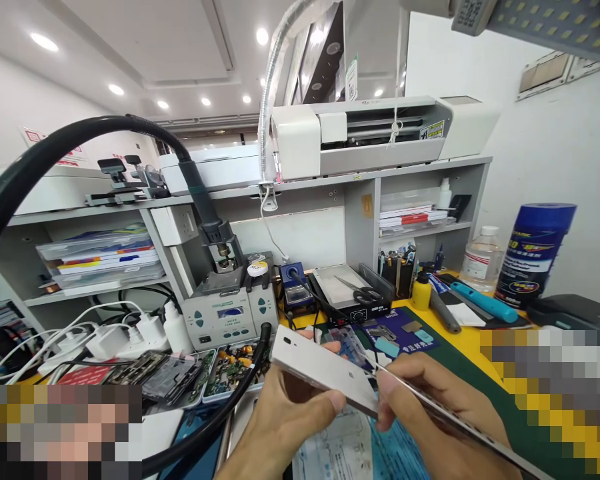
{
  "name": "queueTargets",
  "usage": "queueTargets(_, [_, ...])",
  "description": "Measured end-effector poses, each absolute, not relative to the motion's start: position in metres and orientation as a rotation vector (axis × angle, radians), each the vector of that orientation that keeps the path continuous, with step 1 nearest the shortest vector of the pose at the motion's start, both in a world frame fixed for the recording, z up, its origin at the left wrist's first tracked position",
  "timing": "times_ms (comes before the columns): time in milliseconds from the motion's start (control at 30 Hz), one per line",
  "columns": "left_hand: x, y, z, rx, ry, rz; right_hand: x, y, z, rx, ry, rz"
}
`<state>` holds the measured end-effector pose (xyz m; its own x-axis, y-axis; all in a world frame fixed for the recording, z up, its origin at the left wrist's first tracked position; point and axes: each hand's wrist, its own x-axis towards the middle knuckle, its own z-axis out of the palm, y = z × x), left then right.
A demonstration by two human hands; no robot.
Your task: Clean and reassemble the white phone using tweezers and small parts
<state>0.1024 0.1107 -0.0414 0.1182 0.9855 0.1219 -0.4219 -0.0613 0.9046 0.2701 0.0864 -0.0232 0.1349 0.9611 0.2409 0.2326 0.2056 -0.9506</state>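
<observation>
A silver-white smartphone (325, 368) is tilted above the bench with its back and camera showing. My left hand (293, 410) is closed round its left part, thumb along the lower edge and fingers behind. A long thin metal tool (445, 413) lies in my right hand (430, 407), which is closed on it beside the phone's right end. The tool's tip is near the phone's upper right edge; whether they touch cannot be made out. Printed paper (335, 447) and a blue sheet (400, 450) lie under the hands.
A grey soldering station (227, 317) stands behind trays of circuit boards (235, 363). A black hose (215, 423) curves past my left hand. Scissors (363, 290) rest on a black device. Bottles and a blue spray can (530, 257) stand at the right.
</observation>
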Motion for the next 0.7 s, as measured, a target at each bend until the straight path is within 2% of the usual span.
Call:
queueTargets(267, [0.093,0.106,-0.035,1.027,0.758,1.332,0.285,0.095,-0.032,-1.011,-1.543,0.972])
queueTargets(700, [0.093,0.099,-0.025,1.152,0.719,1.264,0.278,0.093,-0.025,-1.107,-1.63,0.829])
